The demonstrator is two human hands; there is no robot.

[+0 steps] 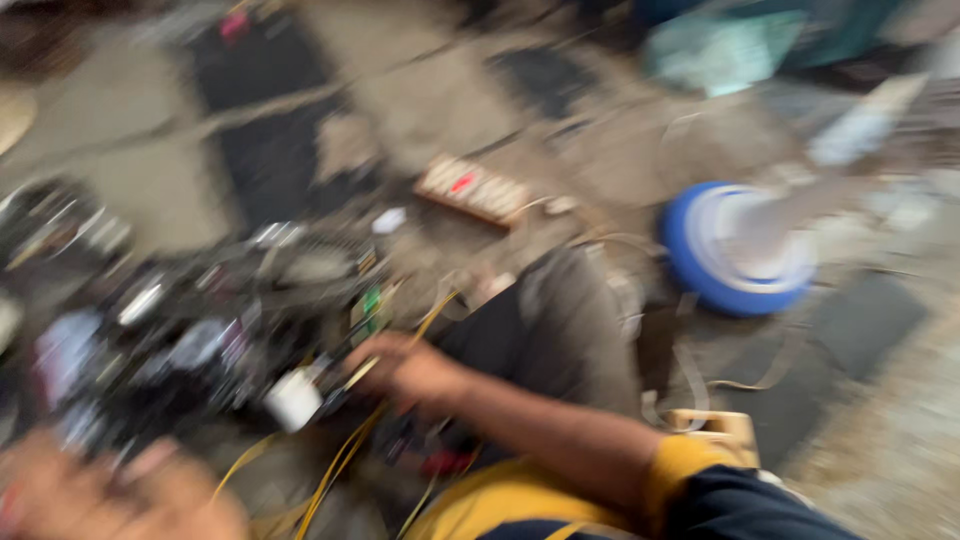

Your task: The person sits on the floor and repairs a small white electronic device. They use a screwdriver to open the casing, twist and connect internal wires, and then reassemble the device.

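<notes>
While everything's smeared by blur, right hand (pixel 405 368) is closed round yellow wires (pixel 345 455) beside a dark engine-like heap (pixel 200 330) w/ white plug (pixel 294 399); left hand (pixel 120 495) too blurred to tell. Work looks mid-way, wires loose, not yet hooked up.

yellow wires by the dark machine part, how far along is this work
Done: the blur hides any finished joints. In hand: the right hand grips the yellow wires beside the dark machine part; the left hand sits low, its grip unclear. Left: the wires trail loose.
</notes>
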